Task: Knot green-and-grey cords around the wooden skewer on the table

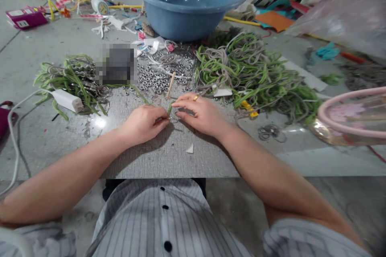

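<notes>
My left hand [144,123] is closed in a pinch on a green cord [169,108] and a small metal ring at the middle of a grey board [157,156]. My right hand [199,113], with a gold ring on one finger, pinches the same cord from the other side; fingertips of both hands meet. A thin wooden stick [171,85] stands up just beyond the fingers. Behind it lies a heap of small metal rings [157,77]. A large tangle of green and grey cords [250,74] is at the right, and a smaller bundle with metal clips [75,80] at the left.
A blue plastic basin [191,2] stands at the back centre. A white charger with cable [66,100] lies at the left. A pink-rimmed container [352,114] sits at the right edge. Scraps, tape and paper litter the far floor. A small white chip [189,149] lies on the board.
</notes>
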The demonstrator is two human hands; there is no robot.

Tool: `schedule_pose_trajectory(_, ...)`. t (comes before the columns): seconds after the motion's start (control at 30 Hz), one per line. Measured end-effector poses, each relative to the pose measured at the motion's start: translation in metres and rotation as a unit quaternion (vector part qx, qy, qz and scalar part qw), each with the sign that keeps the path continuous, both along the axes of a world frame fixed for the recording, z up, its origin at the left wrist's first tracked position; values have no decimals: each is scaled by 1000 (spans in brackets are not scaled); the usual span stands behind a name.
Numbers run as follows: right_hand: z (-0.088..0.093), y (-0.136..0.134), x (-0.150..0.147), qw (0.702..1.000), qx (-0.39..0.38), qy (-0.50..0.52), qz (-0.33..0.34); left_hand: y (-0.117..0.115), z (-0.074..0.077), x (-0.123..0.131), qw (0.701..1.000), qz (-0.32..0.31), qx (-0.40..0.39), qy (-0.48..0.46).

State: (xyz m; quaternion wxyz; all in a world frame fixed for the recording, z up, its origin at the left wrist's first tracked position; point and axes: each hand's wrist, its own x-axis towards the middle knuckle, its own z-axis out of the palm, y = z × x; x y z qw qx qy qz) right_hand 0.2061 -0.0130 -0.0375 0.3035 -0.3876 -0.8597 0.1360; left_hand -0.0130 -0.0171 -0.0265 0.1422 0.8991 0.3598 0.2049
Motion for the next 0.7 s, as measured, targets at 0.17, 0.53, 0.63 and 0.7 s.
schedule_pose_trajectory(0.17,-14,3,-9,995,42,-87,37,-1,2,2,998,-1,-26,-57)
schedule_pose_trajectory(0.53,0,-6,-9,989,-127,66,27,1,3,1,988,22,-61,-141)
schedule_pose_trajectory(0.63,4,-9,-11,960,-222,169,9,-1,6,2,980,57,-96,-163)
schedule_pose_trajectory(0.7,5,-10,-13,931,-279,234,22,-1,7,3,974,76,-118,-176)
